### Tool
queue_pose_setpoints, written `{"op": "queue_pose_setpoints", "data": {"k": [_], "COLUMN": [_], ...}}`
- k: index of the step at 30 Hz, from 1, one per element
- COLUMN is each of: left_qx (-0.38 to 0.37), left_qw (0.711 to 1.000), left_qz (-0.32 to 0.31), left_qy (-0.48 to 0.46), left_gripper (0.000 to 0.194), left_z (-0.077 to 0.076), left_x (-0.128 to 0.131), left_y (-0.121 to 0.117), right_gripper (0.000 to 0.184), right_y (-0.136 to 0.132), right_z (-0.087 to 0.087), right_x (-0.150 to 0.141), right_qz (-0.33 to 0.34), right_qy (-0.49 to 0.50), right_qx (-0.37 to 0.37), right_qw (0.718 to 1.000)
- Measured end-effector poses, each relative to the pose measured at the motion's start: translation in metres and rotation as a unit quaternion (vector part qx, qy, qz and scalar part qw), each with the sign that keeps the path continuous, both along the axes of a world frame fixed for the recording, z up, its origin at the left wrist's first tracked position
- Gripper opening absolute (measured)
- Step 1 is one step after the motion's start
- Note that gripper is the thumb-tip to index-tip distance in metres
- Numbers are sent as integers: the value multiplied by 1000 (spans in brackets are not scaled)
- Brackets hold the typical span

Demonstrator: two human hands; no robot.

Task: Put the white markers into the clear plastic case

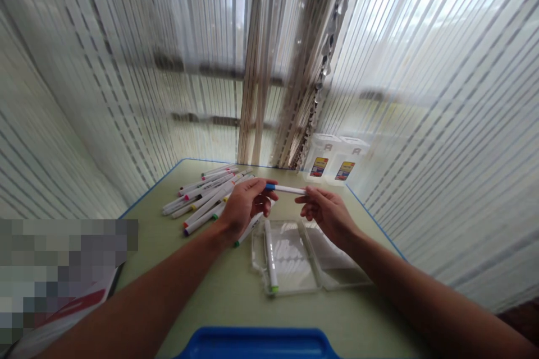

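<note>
A white marker with a blue end [288,189] is held level above the table between my two hands. My left hand [248,205] pinches its blue end, and my right hand [326,210] pinches the other end. Below them lies an open clear plastic case [295,258], its lid folded out to the right under my right forearm. One white marker with a light green end [272,261] rests along the left side of the case. Partly behind my left hand, a marker with a green end [248,231] lies on the table.
A loose pile of white markers [206,196] with variously coloured ends spreads across the table's left side. Two clear cases with labels [332,160] stand upright at the back right. A blue tray [256,342] sits at the near edge. String curtains [202,56] hang behind the table [202,286].
</note>
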State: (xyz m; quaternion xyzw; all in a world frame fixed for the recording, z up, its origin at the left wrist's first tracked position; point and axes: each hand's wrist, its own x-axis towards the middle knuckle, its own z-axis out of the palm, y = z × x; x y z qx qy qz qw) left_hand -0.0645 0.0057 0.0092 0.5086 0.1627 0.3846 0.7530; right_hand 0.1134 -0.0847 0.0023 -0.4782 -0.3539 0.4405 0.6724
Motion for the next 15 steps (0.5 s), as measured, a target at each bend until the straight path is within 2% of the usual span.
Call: {"op": "queue_pose_setpoints", "data": {"k": [8,15], "left_qx": [21,81], "left_qw": [998,994], "left_qz": [-52,-73], "left_qy": [-14,8], "left_gripper": [36,39], "left_z": [3,4], "left_x": [-1,-3], "left_y": [-6,-8], "right_gripper": [23,24], "right_y": [2,3], "right_z": [1,0], "right_x": [2,4], "right_qz": [-36,-34], "right_qy": [44,65], "right_qx": [-45,-76], "right_qw": [997,994]}}
